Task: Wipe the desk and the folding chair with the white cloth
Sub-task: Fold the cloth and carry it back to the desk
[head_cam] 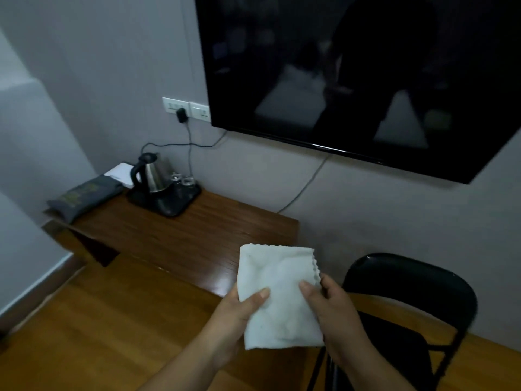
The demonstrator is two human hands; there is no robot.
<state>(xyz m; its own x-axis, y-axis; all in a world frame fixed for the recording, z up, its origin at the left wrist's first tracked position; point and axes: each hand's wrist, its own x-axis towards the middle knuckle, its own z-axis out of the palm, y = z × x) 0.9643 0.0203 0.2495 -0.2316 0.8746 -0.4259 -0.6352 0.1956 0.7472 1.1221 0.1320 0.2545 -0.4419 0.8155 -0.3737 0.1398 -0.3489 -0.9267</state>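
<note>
Folded white cloth point(277, 294), soft, nubby, scalloped edge, pinched between thumb and fingers of left hand point(239, 311) and right hand point(329, 309). Glossy wood desk point(180, 238) beyond fingertips; black chair point(408, 280) beside right fingers.

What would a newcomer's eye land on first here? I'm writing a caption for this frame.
First the white cloth, folded and held up at bottom centre by the left hand and right hand. Next the big dark television on the wall, upper right. Then the wooden desk with a kettle on its far left end, and the black folding chair at right.
</note>
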